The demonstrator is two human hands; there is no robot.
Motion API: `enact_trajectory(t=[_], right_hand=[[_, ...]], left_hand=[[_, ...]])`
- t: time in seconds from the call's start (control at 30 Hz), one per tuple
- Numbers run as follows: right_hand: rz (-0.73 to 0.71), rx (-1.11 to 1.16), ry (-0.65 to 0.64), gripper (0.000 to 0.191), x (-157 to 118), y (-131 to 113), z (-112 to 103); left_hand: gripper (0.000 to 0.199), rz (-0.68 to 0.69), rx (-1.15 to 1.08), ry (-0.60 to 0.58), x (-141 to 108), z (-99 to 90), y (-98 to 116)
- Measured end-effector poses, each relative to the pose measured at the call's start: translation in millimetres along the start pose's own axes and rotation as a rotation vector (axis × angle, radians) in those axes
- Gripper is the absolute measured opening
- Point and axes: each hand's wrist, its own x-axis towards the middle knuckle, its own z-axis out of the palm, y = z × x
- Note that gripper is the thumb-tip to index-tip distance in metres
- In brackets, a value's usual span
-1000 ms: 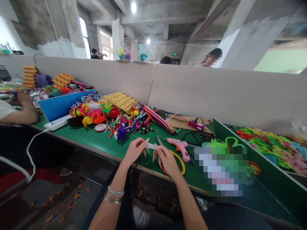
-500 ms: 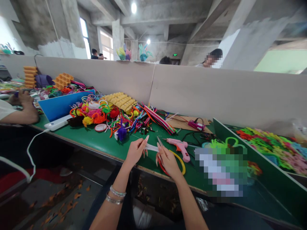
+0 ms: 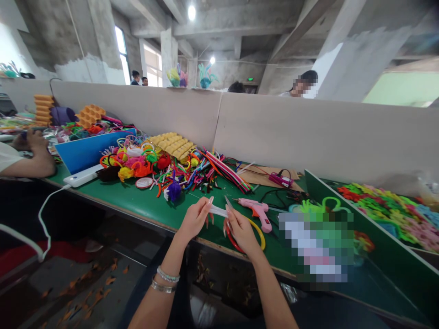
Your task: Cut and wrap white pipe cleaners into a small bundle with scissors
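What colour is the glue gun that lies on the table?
Pink; the glue gun shows in the head view.

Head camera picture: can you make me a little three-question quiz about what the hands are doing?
1. True or false: the left hand and right hand both pinch the white strip.
2. What colour is the glue gun on the green table? A blue, B pink, C black.
3. Fill in: the right hand also holds ____ with a yellow and red handle.

Key: 1 true; 2 B; 3 scissors.
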Motion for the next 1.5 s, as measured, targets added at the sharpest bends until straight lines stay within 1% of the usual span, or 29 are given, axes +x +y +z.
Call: enact_trajectory(t=[0.1,0.2,0.27,0.33,0.47,0.53,0.6,0.67,0.73,0.8,0.87,0.93,1.03,1.13,1.23,1.27,1.33,1.43,1.47,1.5], right_hand=[[0.001,0.006,0.000,0.034,-0.2,0.9,0.4],[-0.001,0.011,-0.016,0.035,-0.8,-0.3,0.6],[-0.001,0.016,-0.035,0.035,-1.4,-2.3,0.5],[-0.001,0.030,-0.058,0.035,-2.0,-4.7,0.3],[-0.009,0.102,-0.085,0.036,-3.2,-9.9,-0.2],[-0.005,0.141,-0.079,0.037,-3.6,-12.6,-0.5],[0.004,0.174,-0.064,0.038,-4.0,-15.1,-1.0],[0.017,0.206,-0.049,0.039,-4.2,-16.4,-1.7],[0.034,0.238,-0.046,0.040,-4.0,-15.5,-2.0],[0.057,0.267,-0.047,0.040,-3.4,-12.8,-1.4],[0.072,0.275,-0.048,0.040,-2.7,-9.8,0.5],[0.069,0.245,-0.047,0.040,-2.1,-8.5,3.1],[0.036,0.148,-0.034,0.041,-2.2,-11.7,5.3],[-0.022,-0.055,0.027,0.042,-0.9,-19.9,1.0],[-0.082,-0.305,0.090,0.041,7.7,-28.9,-13.9],[-0.084,-0.369,0.109,0.040,13.3,-30.8,-21.3],[-0.037,-0.496,0.129,0.035,28.9,-31.4,-38.5],[0.089,-0.759,0.199,0.029,61.1,-21.8,-66.1],[0.106,-0.850,0.205,0.027,73.0,-16.2,-74.4],[0.116,-0.881,0.208,0.025,84.7,-10.0,-81.8]], left_hand=[[0.032,0.013,0.058,-0.002,-0.7,0.1,-0.1],[0.034,0.042,0.121,0.032,-0.6,0.0,-3.0],[0.036,0.049,0.122,0.060,-0.1,0.0,-4.8],[0.037,0.021,0.053,0.060,0.8,0.9,-5.9],[0.040,-0.080,-0.244,0.018,3.4,7.1,-7.2],[0.041,-0.099,-0.347,0.015,4.6,11.6,-8.6],[0.042,-0.102,-0.396,0.009,5.2,15.1,-10.0],[0.041,-0.100,-0.387,-0.004,5.0,15.6,-10.3],[0.041,-0.082,-0.274,-0.018,4.0,11.9,-8.7],[0.039,-0.030,-0.039,-0.033,2.5,4.7,-5.2],[0.037,0.050,0.237,-0.016,1.2,-3.4,-1.0],[0.036,0.084,0.415,0.001,0.6,-9.8,2.5],[0.036,0.076,0.536,-0.002,0.9,-14.1,3.9],[0.038,0.050,0.609,-0.017,1.8,-16.5,-0.6],[0.040,0.044,0.685,-0.058,2.8,-20.6,-9.7],[0.040,0.061,0.735,-0.062,3.3,-22.1,-12.9],[0.039,0.125,0.833,-0.043,4.2,-24.6,-18.6],[0.036,0.178,0.928,0.044,5.6,-26.7,-23.4],[0.034,0.174,0.946,0.087,6.0,-27.2,-24.1],[0.031,0.166,0.957,0.130,6.4,-27.5,-24.5]])
